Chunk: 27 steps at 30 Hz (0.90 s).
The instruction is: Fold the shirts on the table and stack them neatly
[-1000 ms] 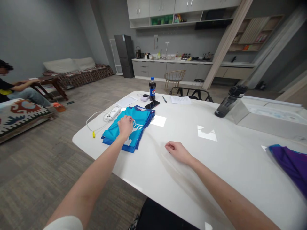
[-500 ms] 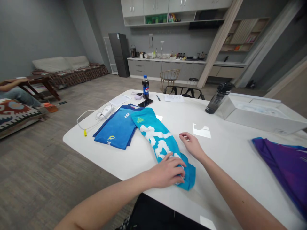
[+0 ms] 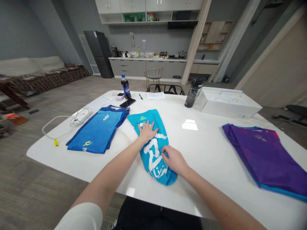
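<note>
A turquoise T-shirt [image 3: 149,153] with white brush-style lettering lies folded into a long strip on the white table in front of me. My left hand [image 3: 146,131] rests flat on its upper part, fingers spread. At the strip's right edge, my right hand [image 3: 174,159] has its fingers curled together, pinching the cloth. To the left lies a folded blue shirt [image 3: 100,123] with a small yellow mark. A folded purple shirt [image 3: 266,156] with a turquoise underside lies on the right.
Along the table's [image 3: 201,140] far side stand a cola bottle [image 3: 125,88], a phone [image 3: 127,103], a dark drinking bottle [image 3: 192,94] and a white box [image 3: 225,103]. A white charger with its cable [image 3: 80,116] lies at the left. Behind are chairs and a kitchen counter.
My left hand has moved from the lower end of the turquoise T-shirt up onto its upper part. My right hand has come to its right edge. The view has turned right.
</note>
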### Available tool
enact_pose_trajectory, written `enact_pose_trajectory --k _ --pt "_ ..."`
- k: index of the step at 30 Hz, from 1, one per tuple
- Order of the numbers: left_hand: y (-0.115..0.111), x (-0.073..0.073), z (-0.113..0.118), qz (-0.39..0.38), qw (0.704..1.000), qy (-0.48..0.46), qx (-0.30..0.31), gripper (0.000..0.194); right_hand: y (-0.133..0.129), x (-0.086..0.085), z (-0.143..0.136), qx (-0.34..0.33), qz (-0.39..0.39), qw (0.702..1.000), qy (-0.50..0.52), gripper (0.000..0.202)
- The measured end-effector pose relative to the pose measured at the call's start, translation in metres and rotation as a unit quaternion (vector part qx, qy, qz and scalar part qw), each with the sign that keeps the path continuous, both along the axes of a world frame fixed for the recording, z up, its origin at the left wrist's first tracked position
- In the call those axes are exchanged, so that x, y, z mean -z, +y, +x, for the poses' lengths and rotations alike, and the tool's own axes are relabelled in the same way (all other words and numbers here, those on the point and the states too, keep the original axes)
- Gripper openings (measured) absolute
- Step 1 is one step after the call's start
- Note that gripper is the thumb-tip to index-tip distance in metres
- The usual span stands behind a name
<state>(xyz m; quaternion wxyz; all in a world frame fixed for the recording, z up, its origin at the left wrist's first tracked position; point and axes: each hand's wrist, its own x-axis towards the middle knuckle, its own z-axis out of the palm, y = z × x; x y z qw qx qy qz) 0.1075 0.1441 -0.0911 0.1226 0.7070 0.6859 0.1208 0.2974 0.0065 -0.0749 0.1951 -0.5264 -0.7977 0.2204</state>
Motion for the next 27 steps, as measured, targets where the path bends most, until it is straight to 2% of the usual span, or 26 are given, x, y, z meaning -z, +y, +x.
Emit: enact_pose_trajectory --k 10,13,16,19,21,23,25,27 --pt "0.068 0.007 0.123 0.010 0.991 -0.034 0.126 0.073 0.007 0.005 0.079 0.173 0.019 0.985 -0.023 0.012" --pt "0.087 0.002 0.149 0.013 0.985 -0.045 0.164 0.071 0.004 0.008 0.093 0.215 0.027 0.976 0.003 0.012" --pt "0.094 -0.005 0.164 0.031 0.981 -0.058 0.184 0.065 -0.004 0.006 0.099 0.274 0.004 0.962 -0.005 0.034" --pt "0.081 -0.010 0.170 0.107 0.978 -0.068 0.168 0.047 -0.006 0.001 0.102 0.312 -0.052 0.947 -0.059 0.053" --pt "0.062 -0.013 0.171 0.140 0.974 -0.069 0.166 0.041 -0.004 -0.003 0.101 0.301 -0.081 0.946 -0.087 0.044" --pt "0.038 -0.016 0.169 0.142 0.973 -0.079 0.164 0.037 0.001 -0.005 0.097 0.277 -0.093 0.952 -0.092 0.030" --pt "0.016 -0.020 0.163 0.130 0.976 -0.102 0.142 0.037 0.004 -0.007 0.087 0.255 -0.066 0.962 -0.073 0.022" --pt "-0.002 -0.026 0.151 0.092 0.979 -0.140 0.114 0.044 0.006 -0.008 0.074 0.225 0.002 0.974 -0.039 0.017"
